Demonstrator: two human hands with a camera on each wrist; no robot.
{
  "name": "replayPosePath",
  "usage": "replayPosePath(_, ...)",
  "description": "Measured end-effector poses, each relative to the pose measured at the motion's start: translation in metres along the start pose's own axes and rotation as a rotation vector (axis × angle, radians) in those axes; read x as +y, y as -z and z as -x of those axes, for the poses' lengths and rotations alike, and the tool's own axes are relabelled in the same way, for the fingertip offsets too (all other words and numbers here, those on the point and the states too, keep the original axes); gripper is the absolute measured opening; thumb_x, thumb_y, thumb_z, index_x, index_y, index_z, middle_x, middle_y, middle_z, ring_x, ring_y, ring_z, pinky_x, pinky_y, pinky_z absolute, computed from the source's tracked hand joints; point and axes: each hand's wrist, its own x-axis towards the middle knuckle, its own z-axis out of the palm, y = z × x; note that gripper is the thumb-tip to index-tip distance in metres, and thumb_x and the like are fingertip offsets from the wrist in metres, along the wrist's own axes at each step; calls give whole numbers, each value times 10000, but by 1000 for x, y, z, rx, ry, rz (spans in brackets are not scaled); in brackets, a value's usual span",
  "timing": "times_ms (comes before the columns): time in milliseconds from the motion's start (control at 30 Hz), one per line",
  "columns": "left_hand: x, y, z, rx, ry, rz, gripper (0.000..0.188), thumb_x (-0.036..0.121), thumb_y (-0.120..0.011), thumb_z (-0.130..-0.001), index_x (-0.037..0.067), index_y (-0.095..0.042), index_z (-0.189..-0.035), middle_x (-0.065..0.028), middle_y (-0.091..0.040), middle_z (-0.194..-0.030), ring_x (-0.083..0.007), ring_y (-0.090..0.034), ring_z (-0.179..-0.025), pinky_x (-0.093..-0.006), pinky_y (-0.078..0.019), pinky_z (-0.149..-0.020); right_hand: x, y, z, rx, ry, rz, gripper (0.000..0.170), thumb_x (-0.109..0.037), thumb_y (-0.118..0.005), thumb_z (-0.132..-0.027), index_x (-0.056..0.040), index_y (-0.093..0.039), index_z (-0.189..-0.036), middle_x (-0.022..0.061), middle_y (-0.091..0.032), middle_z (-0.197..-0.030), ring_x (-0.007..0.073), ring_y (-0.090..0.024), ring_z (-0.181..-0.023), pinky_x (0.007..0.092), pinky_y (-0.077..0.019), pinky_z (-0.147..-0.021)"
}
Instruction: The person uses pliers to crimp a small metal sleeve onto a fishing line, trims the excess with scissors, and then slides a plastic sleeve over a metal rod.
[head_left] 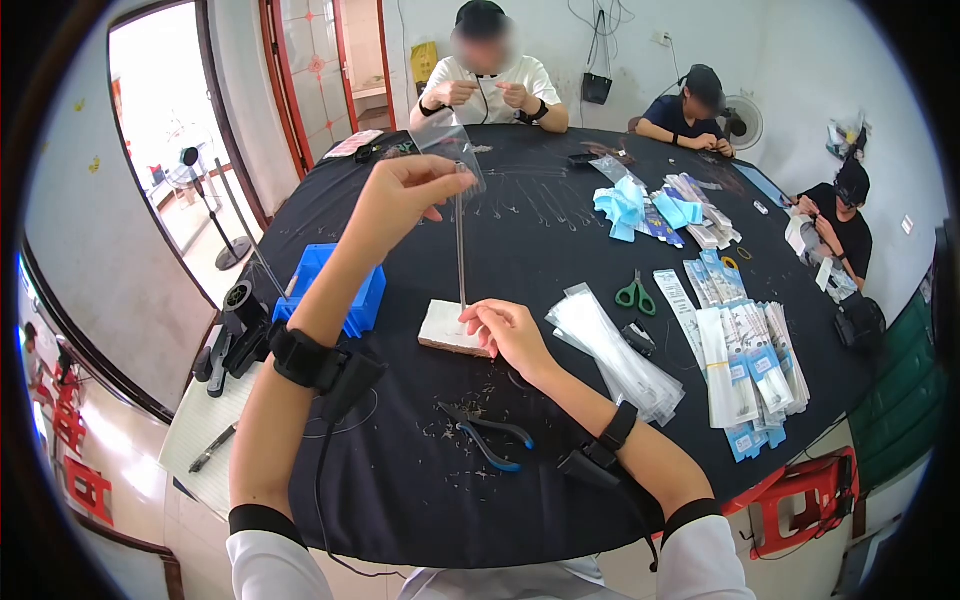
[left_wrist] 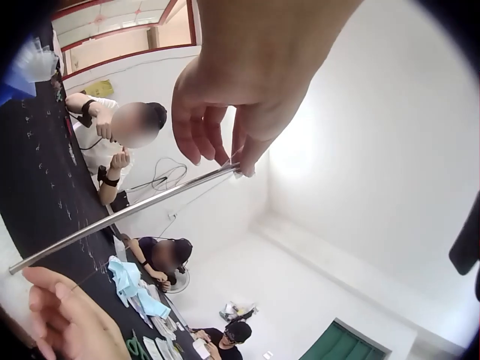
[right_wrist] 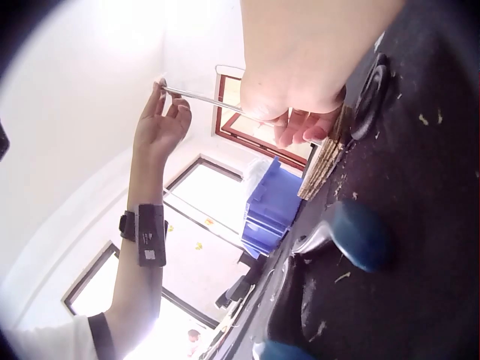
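While the left hand pinches the rod by its top, upright over the block, the right hand curls beside the lower end, whether gripping I can't tell, apparently lining things up, so the next move probably needs a steady rod.

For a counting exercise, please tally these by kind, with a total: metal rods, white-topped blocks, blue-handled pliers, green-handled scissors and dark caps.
Metal rod: 1
White-topped block: 1
Blue-handled pliers: 1
Green-handled scissors: 1
Dark caps: 3
Total: 7
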Motion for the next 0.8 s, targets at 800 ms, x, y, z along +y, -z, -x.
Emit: replayPosePath(800, -79, -30, 28, -171, 31, 158, 146, 60, -657, -777, -41, -658, -882, -62, -649, -771, -102, -608, -730, -227, -481, -695, -1, 9, -9, 100, -32, 9, 253, -175, -384, -948, -21, -554, -841, 19, -525, -662, 49, -476, -520, 169, -379, -422)
